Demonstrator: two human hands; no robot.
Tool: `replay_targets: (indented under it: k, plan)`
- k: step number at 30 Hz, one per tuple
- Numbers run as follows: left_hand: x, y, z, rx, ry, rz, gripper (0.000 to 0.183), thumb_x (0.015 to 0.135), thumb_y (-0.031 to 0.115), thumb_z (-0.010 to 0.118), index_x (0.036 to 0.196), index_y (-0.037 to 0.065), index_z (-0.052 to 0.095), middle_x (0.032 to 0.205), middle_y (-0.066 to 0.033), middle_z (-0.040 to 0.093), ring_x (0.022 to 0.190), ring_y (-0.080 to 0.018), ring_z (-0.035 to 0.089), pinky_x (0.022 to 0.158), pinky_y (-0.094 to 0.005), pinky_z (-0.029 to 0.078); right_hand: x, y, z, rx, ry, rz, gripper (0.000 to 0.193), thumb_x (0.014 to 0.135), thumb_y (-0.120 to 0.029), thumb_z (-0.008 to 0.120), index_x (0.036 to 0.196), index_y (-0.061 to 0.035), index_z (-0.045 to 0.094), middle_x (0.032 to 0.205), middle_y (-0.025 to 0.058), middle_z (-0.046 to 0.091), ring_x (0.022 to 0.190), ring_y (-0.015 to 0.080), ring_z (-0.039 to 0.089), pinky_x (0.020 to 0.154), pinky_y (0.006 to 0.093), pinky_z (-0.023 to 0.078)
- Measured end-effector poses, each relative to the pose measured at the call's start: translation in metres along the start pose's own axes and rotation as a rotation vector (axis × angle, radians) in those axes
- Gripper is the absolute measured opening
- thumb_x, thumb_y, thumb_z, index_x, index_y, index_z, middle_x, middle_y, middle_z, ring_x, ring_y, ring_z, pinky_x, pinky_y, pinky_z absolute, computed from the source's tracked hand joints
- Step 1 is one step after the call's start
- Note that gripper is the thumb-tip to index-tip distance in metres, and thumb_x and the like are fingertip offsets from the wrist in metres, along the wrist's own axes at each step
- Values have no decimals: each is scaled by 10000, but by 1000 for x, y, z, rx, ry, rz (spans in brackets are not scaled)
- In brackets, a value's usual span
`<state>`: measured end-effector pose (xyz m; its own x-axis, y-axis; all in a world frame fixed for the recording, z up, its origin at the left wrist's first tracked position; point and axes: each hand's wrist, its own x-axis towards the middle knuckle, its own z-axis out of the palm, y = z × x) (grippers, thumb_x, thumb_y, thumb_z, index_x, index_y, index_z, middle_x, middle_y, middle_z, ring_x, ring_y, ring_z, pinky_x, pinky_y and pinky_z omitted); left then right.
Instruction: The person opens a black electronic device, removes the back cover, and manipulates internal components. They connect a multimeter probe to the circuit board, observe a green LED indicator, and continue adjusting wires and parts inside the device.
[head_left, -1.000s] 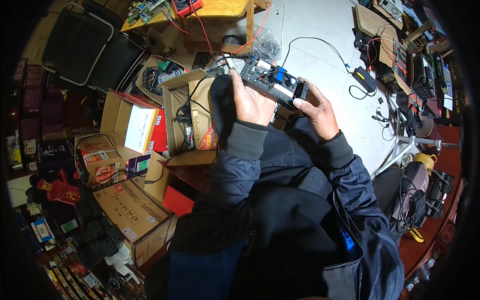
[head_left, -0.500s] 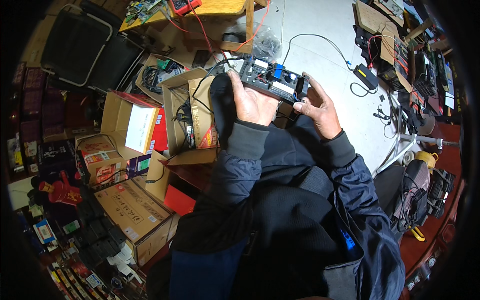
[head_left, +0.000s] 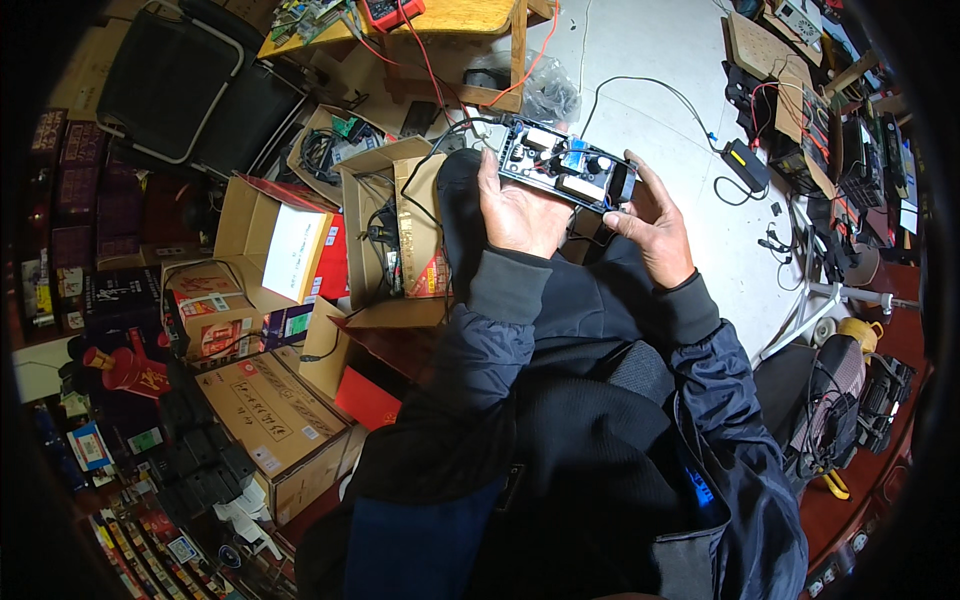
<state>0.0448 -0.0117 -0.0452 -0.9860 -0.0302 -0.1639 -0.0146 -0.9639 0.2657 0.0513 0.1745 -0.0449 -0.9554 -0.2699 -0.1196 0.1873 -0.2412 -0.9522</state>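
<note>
Above my lap I hold an opened black power adapter (head_left: 543, 178), its circuit board with a blue part and white blocks facing up. My left hand (head_left: 523, 213) supports it from below and along the left end, the thumb standing up beside that end. At the right end, my right hand (head_left: 655, 222) grips the casing between thumb and fingers. A black cord (head_left: 432, 157) runs from the adapter's left end down toward an open carton. Fingers under the casing are mostly hidden.
Open cartons (head_left: 392, 240) with cables and a taped cardboard box (head_left: 272, 412) stand at left. A wooden table (head_left: 470, 16) bears a red multimeter (head_left: 392, 10). Another black adapter (head_left: 744, 163) lies on the pale floor at right. A black chair (head_left: 190, 95) is at far left.
The adapter is tilted so that its circuit board now faces up more fully toward me. Both hands keep their hold; the whole view has shifted slightly.
</note>
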Motion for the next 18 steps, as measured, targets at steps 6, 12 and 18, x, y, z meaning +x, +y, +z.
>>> replay_targets:
  k: [6,12,18]
  plan:
    - [-1,1,3,13,-7,0,722,1003,641,516,1499,118,489,1566,-254,441,1454,-426,408,1218,-615,289,1,7,-1,-21,68,-10,828,855,77,741,1574,94,331,1225,108,625,907,100,577,867,245,517]
    - [-1,0,2,33,-11,9,743,1017,677,462,1515,126,474,1564,-227,453,1454,-388,420,1215,-616,294,1,11,-8,-45,38,26,845,876,-28,785,1556,144,315,1168,115,652,860,94,569,746,243,502]
    - [-3,0,2,45,-12,-12,795,1018,718,413,1516,100,464,1544,-219,474,1442,-380,437,1206,-615,311,1,12,-10,-34,27,35,835,887,-60,790,1553,137,327,1114,108,675,807,91,562,686,237,483]
